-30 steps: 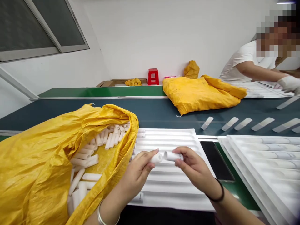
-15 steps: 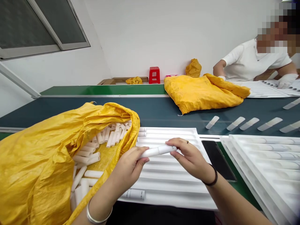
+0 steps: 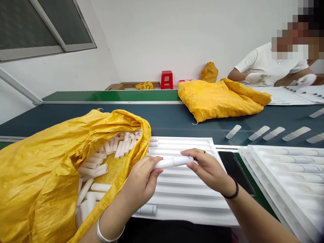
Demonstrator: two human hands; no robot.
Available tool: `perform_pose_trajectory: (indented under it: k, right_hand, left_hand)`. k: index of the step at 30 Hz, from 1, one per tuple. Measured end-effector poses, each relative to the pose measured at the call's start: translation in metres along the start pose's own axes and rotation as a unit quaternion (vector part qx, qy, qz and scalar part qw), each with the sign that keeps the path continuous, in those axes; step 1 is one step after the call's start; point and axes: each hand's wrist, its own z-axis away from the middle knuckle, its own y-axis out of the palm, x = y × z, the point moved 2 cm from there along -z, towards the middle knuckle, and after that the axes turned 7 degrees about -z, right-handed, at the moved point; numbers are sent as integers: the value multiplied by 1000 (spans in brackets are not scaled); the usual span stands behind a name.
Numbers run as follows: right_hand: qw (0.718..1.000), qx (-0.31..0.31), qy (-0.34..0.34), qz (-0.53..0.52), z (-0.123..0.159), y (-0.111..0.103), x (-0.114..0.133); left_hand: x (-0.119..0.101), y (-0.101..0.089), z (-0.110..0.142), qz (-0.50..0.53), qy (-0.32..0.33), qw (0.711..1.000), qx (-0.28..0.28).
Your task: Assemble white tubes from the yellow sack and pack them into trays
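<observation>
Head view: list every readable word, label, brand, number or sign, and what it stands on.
No text is readable.
White two-part cylindrical tube between left hand and right hand: dark mark, too small to read.
White cylindrical tube, near left of white ridged tray: dark print, too blurred.
Two white tubes, that tray's far left: dark marks, too small.
White tubes in the white tray at right: any print too blurred to tell.

Silver bangle (image 3: 100, 233) on left wrist (image 3: 111, 224), dark bracelet (image 3: 236, 189) on right wrist (image 3: 228, 185), ring (image 3: 204, 152) on right hand (image 3: 209, 171)
</observation>
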Motion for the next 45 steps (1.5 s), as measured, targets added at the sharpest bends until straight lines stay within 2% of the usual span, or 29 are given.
perform_pose_trajectory:
  k: [3, 8, 15, 22, 24, 25, 27, 29, 31, 34, 36, 40, 45]
  right_hand:
    - [999, 5, 49, -19, 1, 1, -3]
    - [976, 20, 158, -145, 4, 8, -7]
    - [942, 20, 220, -253, 7, 11, -9]
    - [870, 32, 313, -379, 14, 19, -14]
    - [862, 42, 331, -382, 14, 21, -13]
    - [873, 47, 326, -361, 14, 20, -12]
    - [924, 43, 270, -268, 12, 18, -10]
    - [974, 26, 170, -145, 10, 15, -6]
    - [995, 11, 77, -65, 8, 14, -3]
    - [999, 13, 3, -50, 8, 13, 0]
    - [998, 30, -22, -57, 7, 13, 1]
    - [994, 61, -49, -71, 7, 10, 3]
    - [996, 60, -22, -65, 6, 12, 1]
  left_hand:
    - [1, 1, 1, -28, 32, 999, -26]
    - [2, 3, 3, -89, 105, 988, -75]
    - [1, 6, 4, -141, 140, 978, -68]
    - [2, 6, 8, -170, 194, 962, -84]
    - [3, 7, 9, -165, 203, 961, -91]
    - [4, 7, 9, -154, 199, 964, -90]
    - [6, 8, 9, -113, 159, 978, -71]
    - [9, 10, 8, -47, 69, 996, -20]
    - [12, 12, 8, 34, -35, 997, 54]
    - [11, 15, 7, 140, -122, 971, 148]
    - [10, 15, 6, 189, -149, 955, 172]
    - [9, 17, 6, 256, -192, 931, 174]
    - [4, 19, 5, 226, -163, 950, 143]
